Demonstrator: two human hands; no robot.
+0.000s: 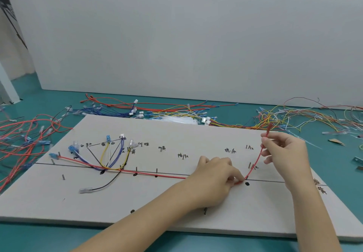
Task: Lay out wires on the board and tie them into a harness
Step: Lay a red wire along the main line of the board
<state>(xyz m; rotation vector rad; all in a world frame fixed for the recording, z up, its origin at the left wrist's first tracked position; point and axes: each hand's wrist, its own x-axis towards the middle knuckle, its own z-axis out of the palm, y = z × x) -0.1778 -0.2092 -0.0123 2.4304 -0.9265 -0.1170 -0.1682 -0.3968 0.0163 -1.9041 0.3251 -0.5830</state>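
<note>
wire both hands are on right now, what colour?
Red. The wire runs along the board's line to the left hand, then bends up to the right hand. Head view.

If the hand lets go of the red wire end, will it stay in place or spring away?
The red wire is thin and curves up freely to the right hand, so it probably sags once released. The left hand pins it at the bend, suggesting it may spring back.

Under both hands the board (176, 208) looks matt pale grey, like felt or foam sheet, with thin dull metal pins (156, 170) standing in it. The red wire (157, 175) pinched by the left hand (216, 175) has smooth, slightly glossy plastic insulation. Left of that hand, translucent blue plastic connectors (53, 155) shine. Beyond the right hand (284, 153), the teal table (324, 246) appears smooth, faintly satin
</note>
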